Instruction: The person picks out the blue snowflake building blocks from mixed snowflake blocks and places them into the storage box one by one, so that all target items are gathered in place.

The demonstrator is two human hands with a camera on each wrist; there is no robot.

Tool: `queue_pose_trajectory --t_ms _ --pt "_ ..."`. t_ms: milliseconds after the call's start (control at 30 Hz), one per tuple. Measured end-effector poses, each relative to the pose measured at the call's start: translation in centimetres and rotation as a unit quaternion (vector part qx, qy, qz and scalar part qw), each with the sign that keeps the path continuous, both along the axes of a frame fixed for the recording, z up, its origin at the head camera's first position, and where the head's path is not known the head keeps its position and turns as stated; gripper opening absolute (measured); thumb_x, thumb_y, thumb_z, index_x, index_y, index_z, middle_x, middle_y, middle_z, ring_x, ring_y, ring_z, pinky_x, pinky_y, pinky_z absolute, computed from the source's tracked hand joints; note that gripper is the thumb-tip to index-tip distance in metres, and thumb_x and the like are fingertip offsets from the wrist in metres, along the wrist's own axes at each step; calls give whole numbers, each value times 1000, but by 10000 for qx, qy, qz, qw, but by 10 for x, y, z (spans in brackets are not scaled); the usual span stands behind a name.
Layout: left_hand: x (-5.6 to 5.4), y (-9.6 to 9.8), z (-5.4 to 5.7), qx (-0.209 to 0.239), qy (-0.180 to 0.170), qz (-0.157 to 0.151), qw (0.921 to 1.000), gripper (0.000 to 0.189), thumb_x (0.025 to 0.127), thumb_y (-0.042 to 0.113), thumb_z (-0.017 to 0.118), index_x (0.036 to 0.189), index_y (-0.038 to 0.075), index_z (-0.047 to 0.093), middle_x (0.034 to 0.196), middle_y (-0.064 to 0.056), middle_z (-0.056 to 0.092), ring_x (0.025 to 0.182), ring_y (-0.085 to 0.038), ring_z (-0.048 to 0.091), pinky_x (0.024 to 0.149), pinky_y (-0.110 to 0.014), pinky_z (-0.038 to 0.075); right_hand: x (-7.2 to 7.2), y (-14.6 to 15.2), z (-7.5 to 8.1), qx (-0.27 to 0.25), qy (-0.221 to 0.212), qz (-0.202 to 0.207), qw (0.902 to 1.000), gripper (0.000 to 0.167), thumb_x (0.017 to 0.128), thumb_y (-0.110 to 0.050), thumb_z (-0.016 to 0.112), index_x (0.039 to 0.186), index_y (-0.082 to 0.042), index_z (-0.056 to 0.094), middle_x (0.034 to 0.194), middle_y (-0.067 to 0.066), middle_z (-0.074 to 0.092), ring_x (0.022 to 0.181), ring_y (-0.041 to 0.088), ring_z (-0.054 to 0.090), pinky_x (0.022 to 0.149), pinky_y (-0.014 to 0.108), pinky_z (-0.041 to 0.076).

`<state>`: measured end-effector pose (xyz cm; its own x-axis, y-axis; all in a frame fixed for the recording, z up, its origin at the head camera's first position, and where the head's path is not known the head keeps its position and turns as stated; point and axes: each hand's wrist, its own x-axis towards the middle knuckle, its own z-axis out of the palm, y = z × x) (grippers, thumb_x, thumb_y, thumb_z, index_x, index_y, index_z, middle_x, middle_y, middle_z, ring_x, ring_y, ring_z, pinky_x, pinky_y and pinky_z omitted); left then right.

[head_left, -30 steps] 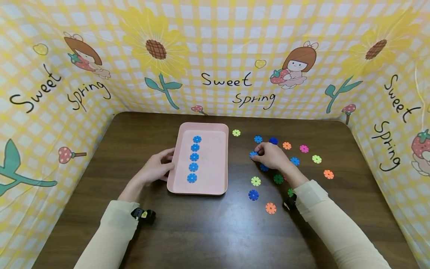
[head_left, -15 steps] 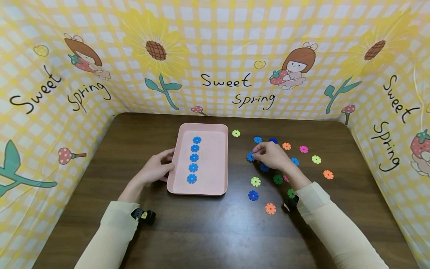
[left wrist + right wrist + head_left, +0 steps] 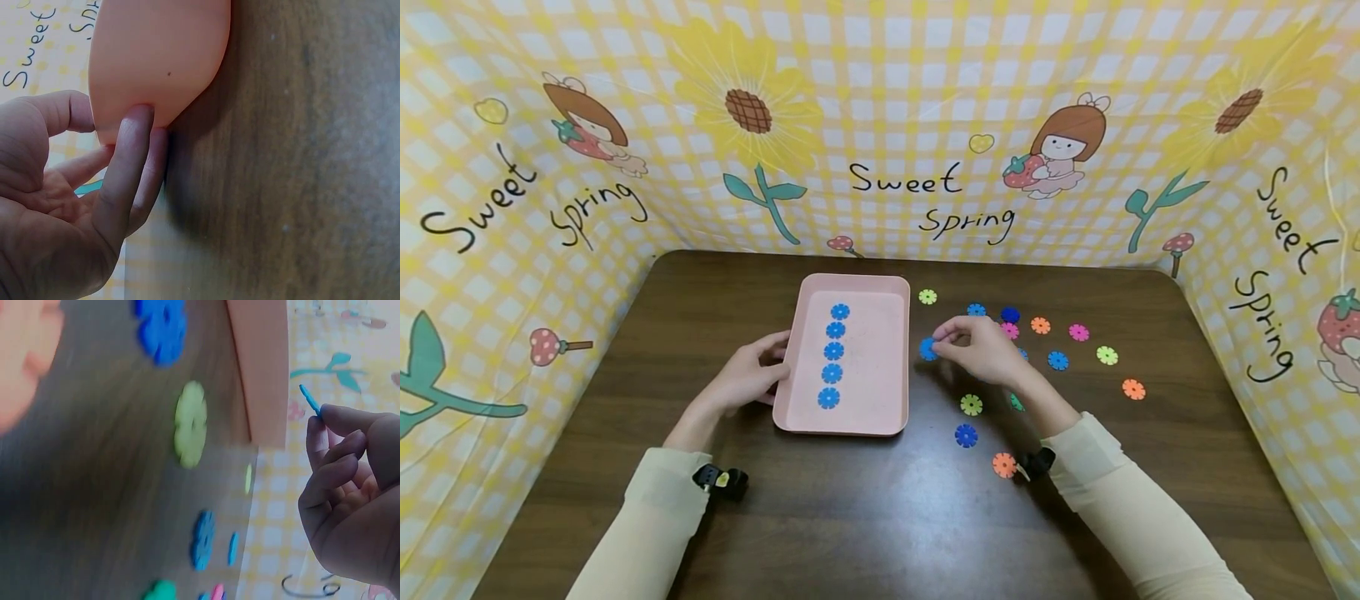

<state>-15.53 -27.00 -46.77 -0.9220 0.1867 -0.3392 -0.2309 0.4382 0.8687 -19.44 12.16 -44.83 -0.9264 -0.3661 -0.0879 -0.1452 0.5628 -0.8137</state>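
Note:
In the head view a pink tray (image 3: pixel 871 367) lies on the brown table, with several light-blue notched discs (image 3: pixel 835 351) in a column on its left half. My left hand (image 3: pixel 748 371) grips the tray's left edge, thumb at the rim and fingers against the outer wall, as the left wrist view shows on the tray wall (image 3: pixel 159 56). Just beyond the tray's right side, my right hand (image 3: pixel 981 346) pinches a light-blue flower-shaped disc (image 3: pixel 927 348) between thumb and forefinger. In the right wrist view that disc (image 3: pixel 309 400) is seen edge-on, raised above the table.
Loose discs lie scattered right of the tray: a yellow-green disc (image 3: pixel 972 405), a dark-blue disc (image 3: pixel 966 436), an orange disc (image 3: pixel 1003 465), a pink disc (image 3: pixel 1078 332) and several others. My right forearm covers some. A yellow checked cloth (image 3: pixel 910 108) surrounds the table's back and sides.
My right hand has moved left toward the tray with the light-blue disc, away from the scattered discs, uncovering a pink one. The left hand and tray stay where they were.

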Motion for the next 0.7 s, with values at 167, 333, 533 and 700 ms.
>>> queue_pose_trajectory --t_ms 167,333,533,700 --pt "0 0 0 4 -8 31 10000 67 102 10 58 163 12 32 144 -26 48 105 -35 65 70 -46 64 10 -20 2 -189 26 255 9995 12 97 -27 76 103 -17 76 94 -2 71 84 21 65 67 37 52" --pt "1 -1 0 38 -7 24 10000 68 101 9 57 164 11 31 145 -27 47 105 -35 65 70 -46 64 18 -39 0 -183 18 543 9984 8 96 -25 77 100 -18 76 90 -4 72 80 22 65 65 35 50" --pt "0 -1 0 42 -17 14 10000 68 101 10 57 164 11 31 146 -27 47 106 -35 65 71 -46 64 26 -54 -5 -90 -108 790 9968 5 95 -23 78 98 -19 77 87 -5 70 77 20 61 65 33 48" --pt "0 -1 -1 50 -25 23 10000 68 101 10 57 164 11 31 146 -27 47 105 -35 65 71 -46 64 30 -60 -13 33 -60 959 9954 4 94 -24 80 95 -20 78 83 -8 70 74 16 61 65 32 49"
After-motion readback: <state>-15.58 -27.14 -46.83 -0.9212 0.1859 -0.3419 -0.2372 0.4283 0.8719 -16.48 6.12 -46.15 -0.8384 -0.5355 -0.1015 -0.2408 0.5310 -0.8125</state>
